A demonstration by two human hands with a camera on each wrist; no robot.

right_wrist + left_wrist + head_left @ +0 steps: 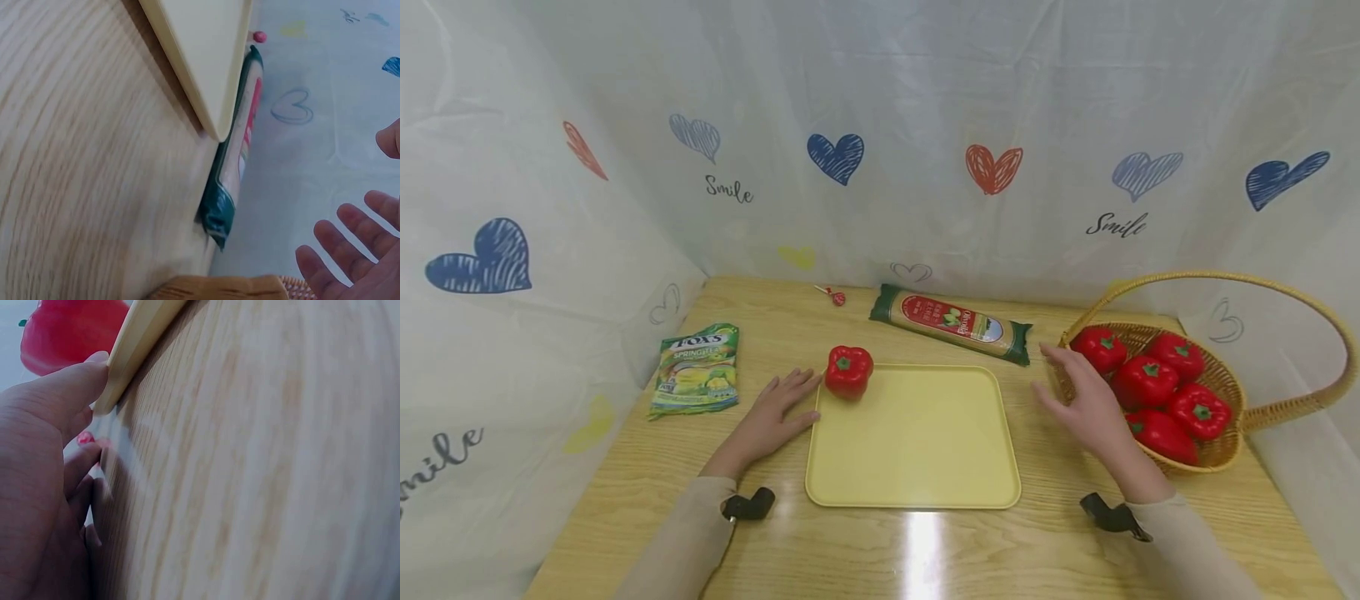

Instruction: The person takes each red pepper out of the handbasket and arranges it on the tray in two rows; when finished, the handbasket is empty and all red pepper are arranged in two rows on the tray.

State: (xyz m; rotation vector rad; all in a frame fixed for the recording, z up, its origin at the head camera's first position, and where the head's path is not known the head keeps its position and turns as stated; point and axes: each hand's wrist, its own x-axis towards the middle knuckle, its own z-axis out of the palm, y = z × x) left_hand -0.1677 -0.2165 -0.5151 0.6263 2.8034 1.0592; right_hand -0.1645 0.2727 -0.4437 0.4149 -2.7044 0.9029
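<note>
Stretches both sleeved forearms [1198,546] forward, rests left hand [771,419] low and palm down with fingers [78,465] extended, holds right hand [1090,404] raised with fingers parted and thumb [390,139] apart.

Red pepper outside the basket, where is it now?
In the head view, the red pepper sits just left of centre, on the back left corner of the yellow tray, beside the left hand.

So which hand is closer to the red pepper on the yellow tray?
The left. The left hand is right beside the red pepper, with its thumb at the edge of the tray; the right hand is past the tray's opposite side, near the basket.
</note>
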